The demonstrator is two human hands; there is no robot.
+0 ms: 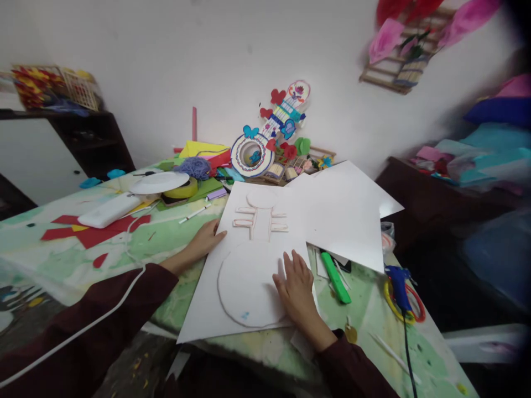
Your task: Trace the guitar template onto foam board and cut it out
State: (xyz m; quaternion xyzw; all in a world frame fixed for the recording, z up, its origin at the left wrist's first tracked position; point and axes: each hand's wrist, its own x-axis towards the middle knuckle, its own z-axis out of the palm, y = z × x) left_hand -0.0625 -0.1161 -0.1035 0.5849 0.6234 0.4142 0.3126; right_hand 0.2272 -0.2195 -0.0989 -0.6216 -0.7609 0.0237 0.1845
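In front of me a white sheet of card (203, 309) lies on the table, its near edge reaching over the table's front edge. A guitar-like outline (262, 221) is drawn on it: a big circle below, a neck with side pegs, a smaller round head on top. At the sheet's left edge rests my left hand (208, 239), its fingers loosely spread on the border. My right hand (296, 287) is over the lower right of the circle with fingers spread, holding nothing; whether it presses on the card I cannot tell.
More white sheets (344, 215) lie at the right, beside a green cutter (335, 277). A blue glue gun (399, 287) rests near rings of tape. Leftward are a white power bank (110, 210), a plate (160, 182) and red scraps (93, 235). A decorated paper guitar (269, 132) leans at the wall.
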